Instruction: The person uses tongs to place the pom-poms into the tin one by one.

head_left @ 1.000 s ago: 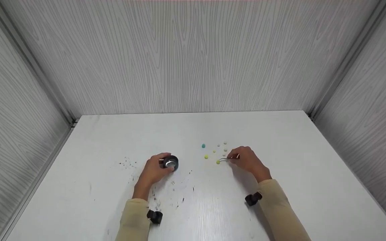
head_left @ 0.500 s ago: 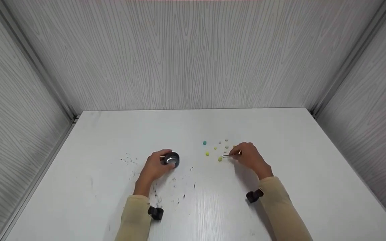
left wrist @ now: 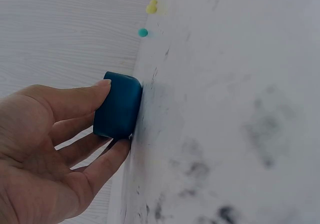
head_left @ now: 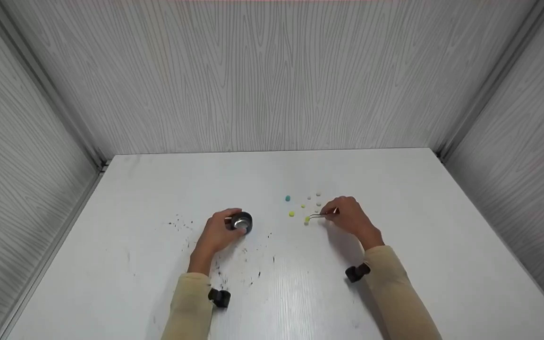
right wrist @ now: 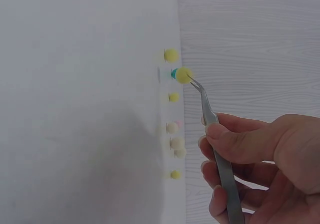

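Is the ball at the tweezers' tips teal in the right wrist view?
No, the yellow ball is at the tweezers' tips.

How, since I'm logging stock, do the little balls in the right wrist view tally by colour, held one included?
Yellow balls: 4, including the one in the tweezers
Whitish balls: 3
Teal ball: 1, partly hidden
Pink ball: 1, mostly hidden
Total: 9

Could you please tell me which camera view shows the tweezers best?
The right wrist view: there the tweezers appear large, their bent tips at a yellow ball, the shaft in the right hand. The head view shows only a small, thin piece; the left wrist view shows none.
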Demonstrator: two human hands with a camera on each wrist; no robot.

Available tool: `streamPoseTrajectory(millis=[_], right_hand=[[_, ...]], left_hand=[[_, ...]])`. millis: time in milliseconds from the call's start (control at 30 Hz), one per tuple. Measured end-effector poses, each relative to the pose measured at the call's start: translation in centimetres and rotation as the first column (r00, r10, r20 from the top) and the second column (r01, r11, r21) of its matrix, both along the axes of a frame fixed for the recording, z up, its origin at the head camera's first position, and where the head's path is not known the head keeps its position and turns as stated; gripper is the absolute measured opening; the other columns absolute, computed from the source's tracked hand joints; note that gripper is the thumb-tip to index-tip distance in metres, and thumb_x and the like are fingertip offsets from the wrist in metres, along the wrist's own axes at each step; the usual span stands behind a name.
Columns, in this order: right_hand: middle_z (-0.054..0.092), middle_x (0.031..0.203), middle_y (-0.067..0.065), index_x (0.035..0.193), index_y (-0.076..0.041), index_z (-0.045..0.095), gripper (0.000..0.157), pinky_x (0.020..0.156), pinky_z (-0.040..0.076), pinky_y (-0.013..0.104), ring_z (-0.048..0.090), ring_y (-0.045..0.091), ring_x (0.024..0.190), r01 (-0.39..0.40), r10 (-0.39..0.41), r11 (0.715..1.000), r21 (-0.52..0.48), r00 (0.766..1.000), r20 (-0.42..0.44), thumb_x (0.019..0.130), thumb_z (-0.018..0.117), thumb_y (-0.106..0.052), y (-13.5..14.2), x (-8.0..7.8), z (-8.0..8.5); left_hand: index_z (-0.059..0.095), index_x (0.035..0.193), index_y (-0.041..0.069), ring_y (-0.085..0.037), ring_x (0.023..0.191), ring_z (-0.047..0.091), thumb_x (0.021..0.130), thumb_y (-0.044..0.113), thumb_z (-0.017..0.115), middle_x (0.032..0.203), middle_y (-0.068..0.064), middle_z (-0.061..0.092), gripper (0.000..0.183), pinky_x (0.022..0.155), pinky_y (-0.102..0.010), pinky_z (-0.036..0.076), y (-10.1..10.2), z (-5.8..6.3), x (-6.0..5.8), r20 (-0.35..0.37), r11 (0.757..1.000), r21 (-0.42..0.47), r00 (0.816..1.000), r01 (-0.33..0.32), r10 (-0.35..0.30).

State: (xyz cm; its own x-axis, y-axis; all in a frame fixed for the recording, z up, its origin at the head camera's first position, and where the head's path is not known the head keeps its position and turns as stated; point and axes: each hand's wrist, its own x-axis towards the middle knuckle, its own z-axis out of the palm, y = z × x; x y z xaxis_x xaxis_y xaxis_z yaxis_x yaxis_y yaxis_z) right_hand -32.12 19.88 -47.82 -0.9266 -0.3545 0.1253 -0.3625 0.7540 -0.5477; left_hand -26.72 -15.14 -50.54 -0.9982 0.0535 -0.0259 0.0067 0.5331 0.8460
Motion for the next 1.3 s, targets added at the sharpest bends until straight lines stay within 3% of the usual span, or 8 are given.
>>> streamPoseTrajectory(millis=[367,633,833,1300], right_hand=[[0.077,0.094,0.010,0.097,-0.007,0.083,0.014,0.076,0.053,0.038,0.064,0.021,0.084,-0.011,0.011,1.000,-0.028,1.000,-0.008,0.091,0.073,0.001,-1.1,0.4,0.2],[0.077,0.096,0.011,0.099,-0.007,0.083,0.015,0.076,0.056,0.039,0.068,0.023,0.086,-0.011,0.011,0.999,-0.041,1.000,0.002,0.091,0.073,0.001,-1.4,1.0,0.6],[0.077,0.096,0.012,0.098,-0.006,0.083,0.016,0.076,0.057,0.039,0.068,0.024,0.087,-0.012,0.011,0.999,-0.046,1.000,-0.024,0.092,0.072,0.003,-1.4,0.9,1.4],[0.078,0.095,0.009,0.099,-0.007,0.083,0.016,0.072,0.053,0.031,0.064,0.018,0.081,-0.020,0.020,0.997,-0.080,1.000,-0.007,0.091,0.073,0.002,-3.9,1.0,1.8]], left_hand=[[0.056,0.146,0.005,-0.041,0.130,0.062,0.093,0.005,0.073,0.145,-0.024,0.059,0.056,0.110,-0.053,0.049,0.1,0.1,0.0,0.028,1.000,0.004,1.000,-0.002,0.002],[0.057,0.144,0.001,-0.043,0.127,0.063,0.092,0.003,0.073,0.142,-0.026,0.061,0.055,0.108,-0.053,0.051,-0.1,-0.1,0.2,0.001,1.000,0.014,1.000,0.003,-0.003],[0.057,0.144,0.002,-0.043,0.127,0.064,0.092,0.004,0.073,0.141,-0.026,0.061,0.055,0.108,-0.053,0.051,0.2,0.0,-0.2,-0.014,1.000,0.016,1.000,0.011,-0.011],[0.056,0.146,0.003,-0.043,0.129,0.062,0.093,0.004,0.073,0.143,-0.027,0.059,0.056,0.110,-0.053,0.050,-0.1,0.3,-0.4,0.004,1.000,0.004,1.000,-0.002,0.002]])
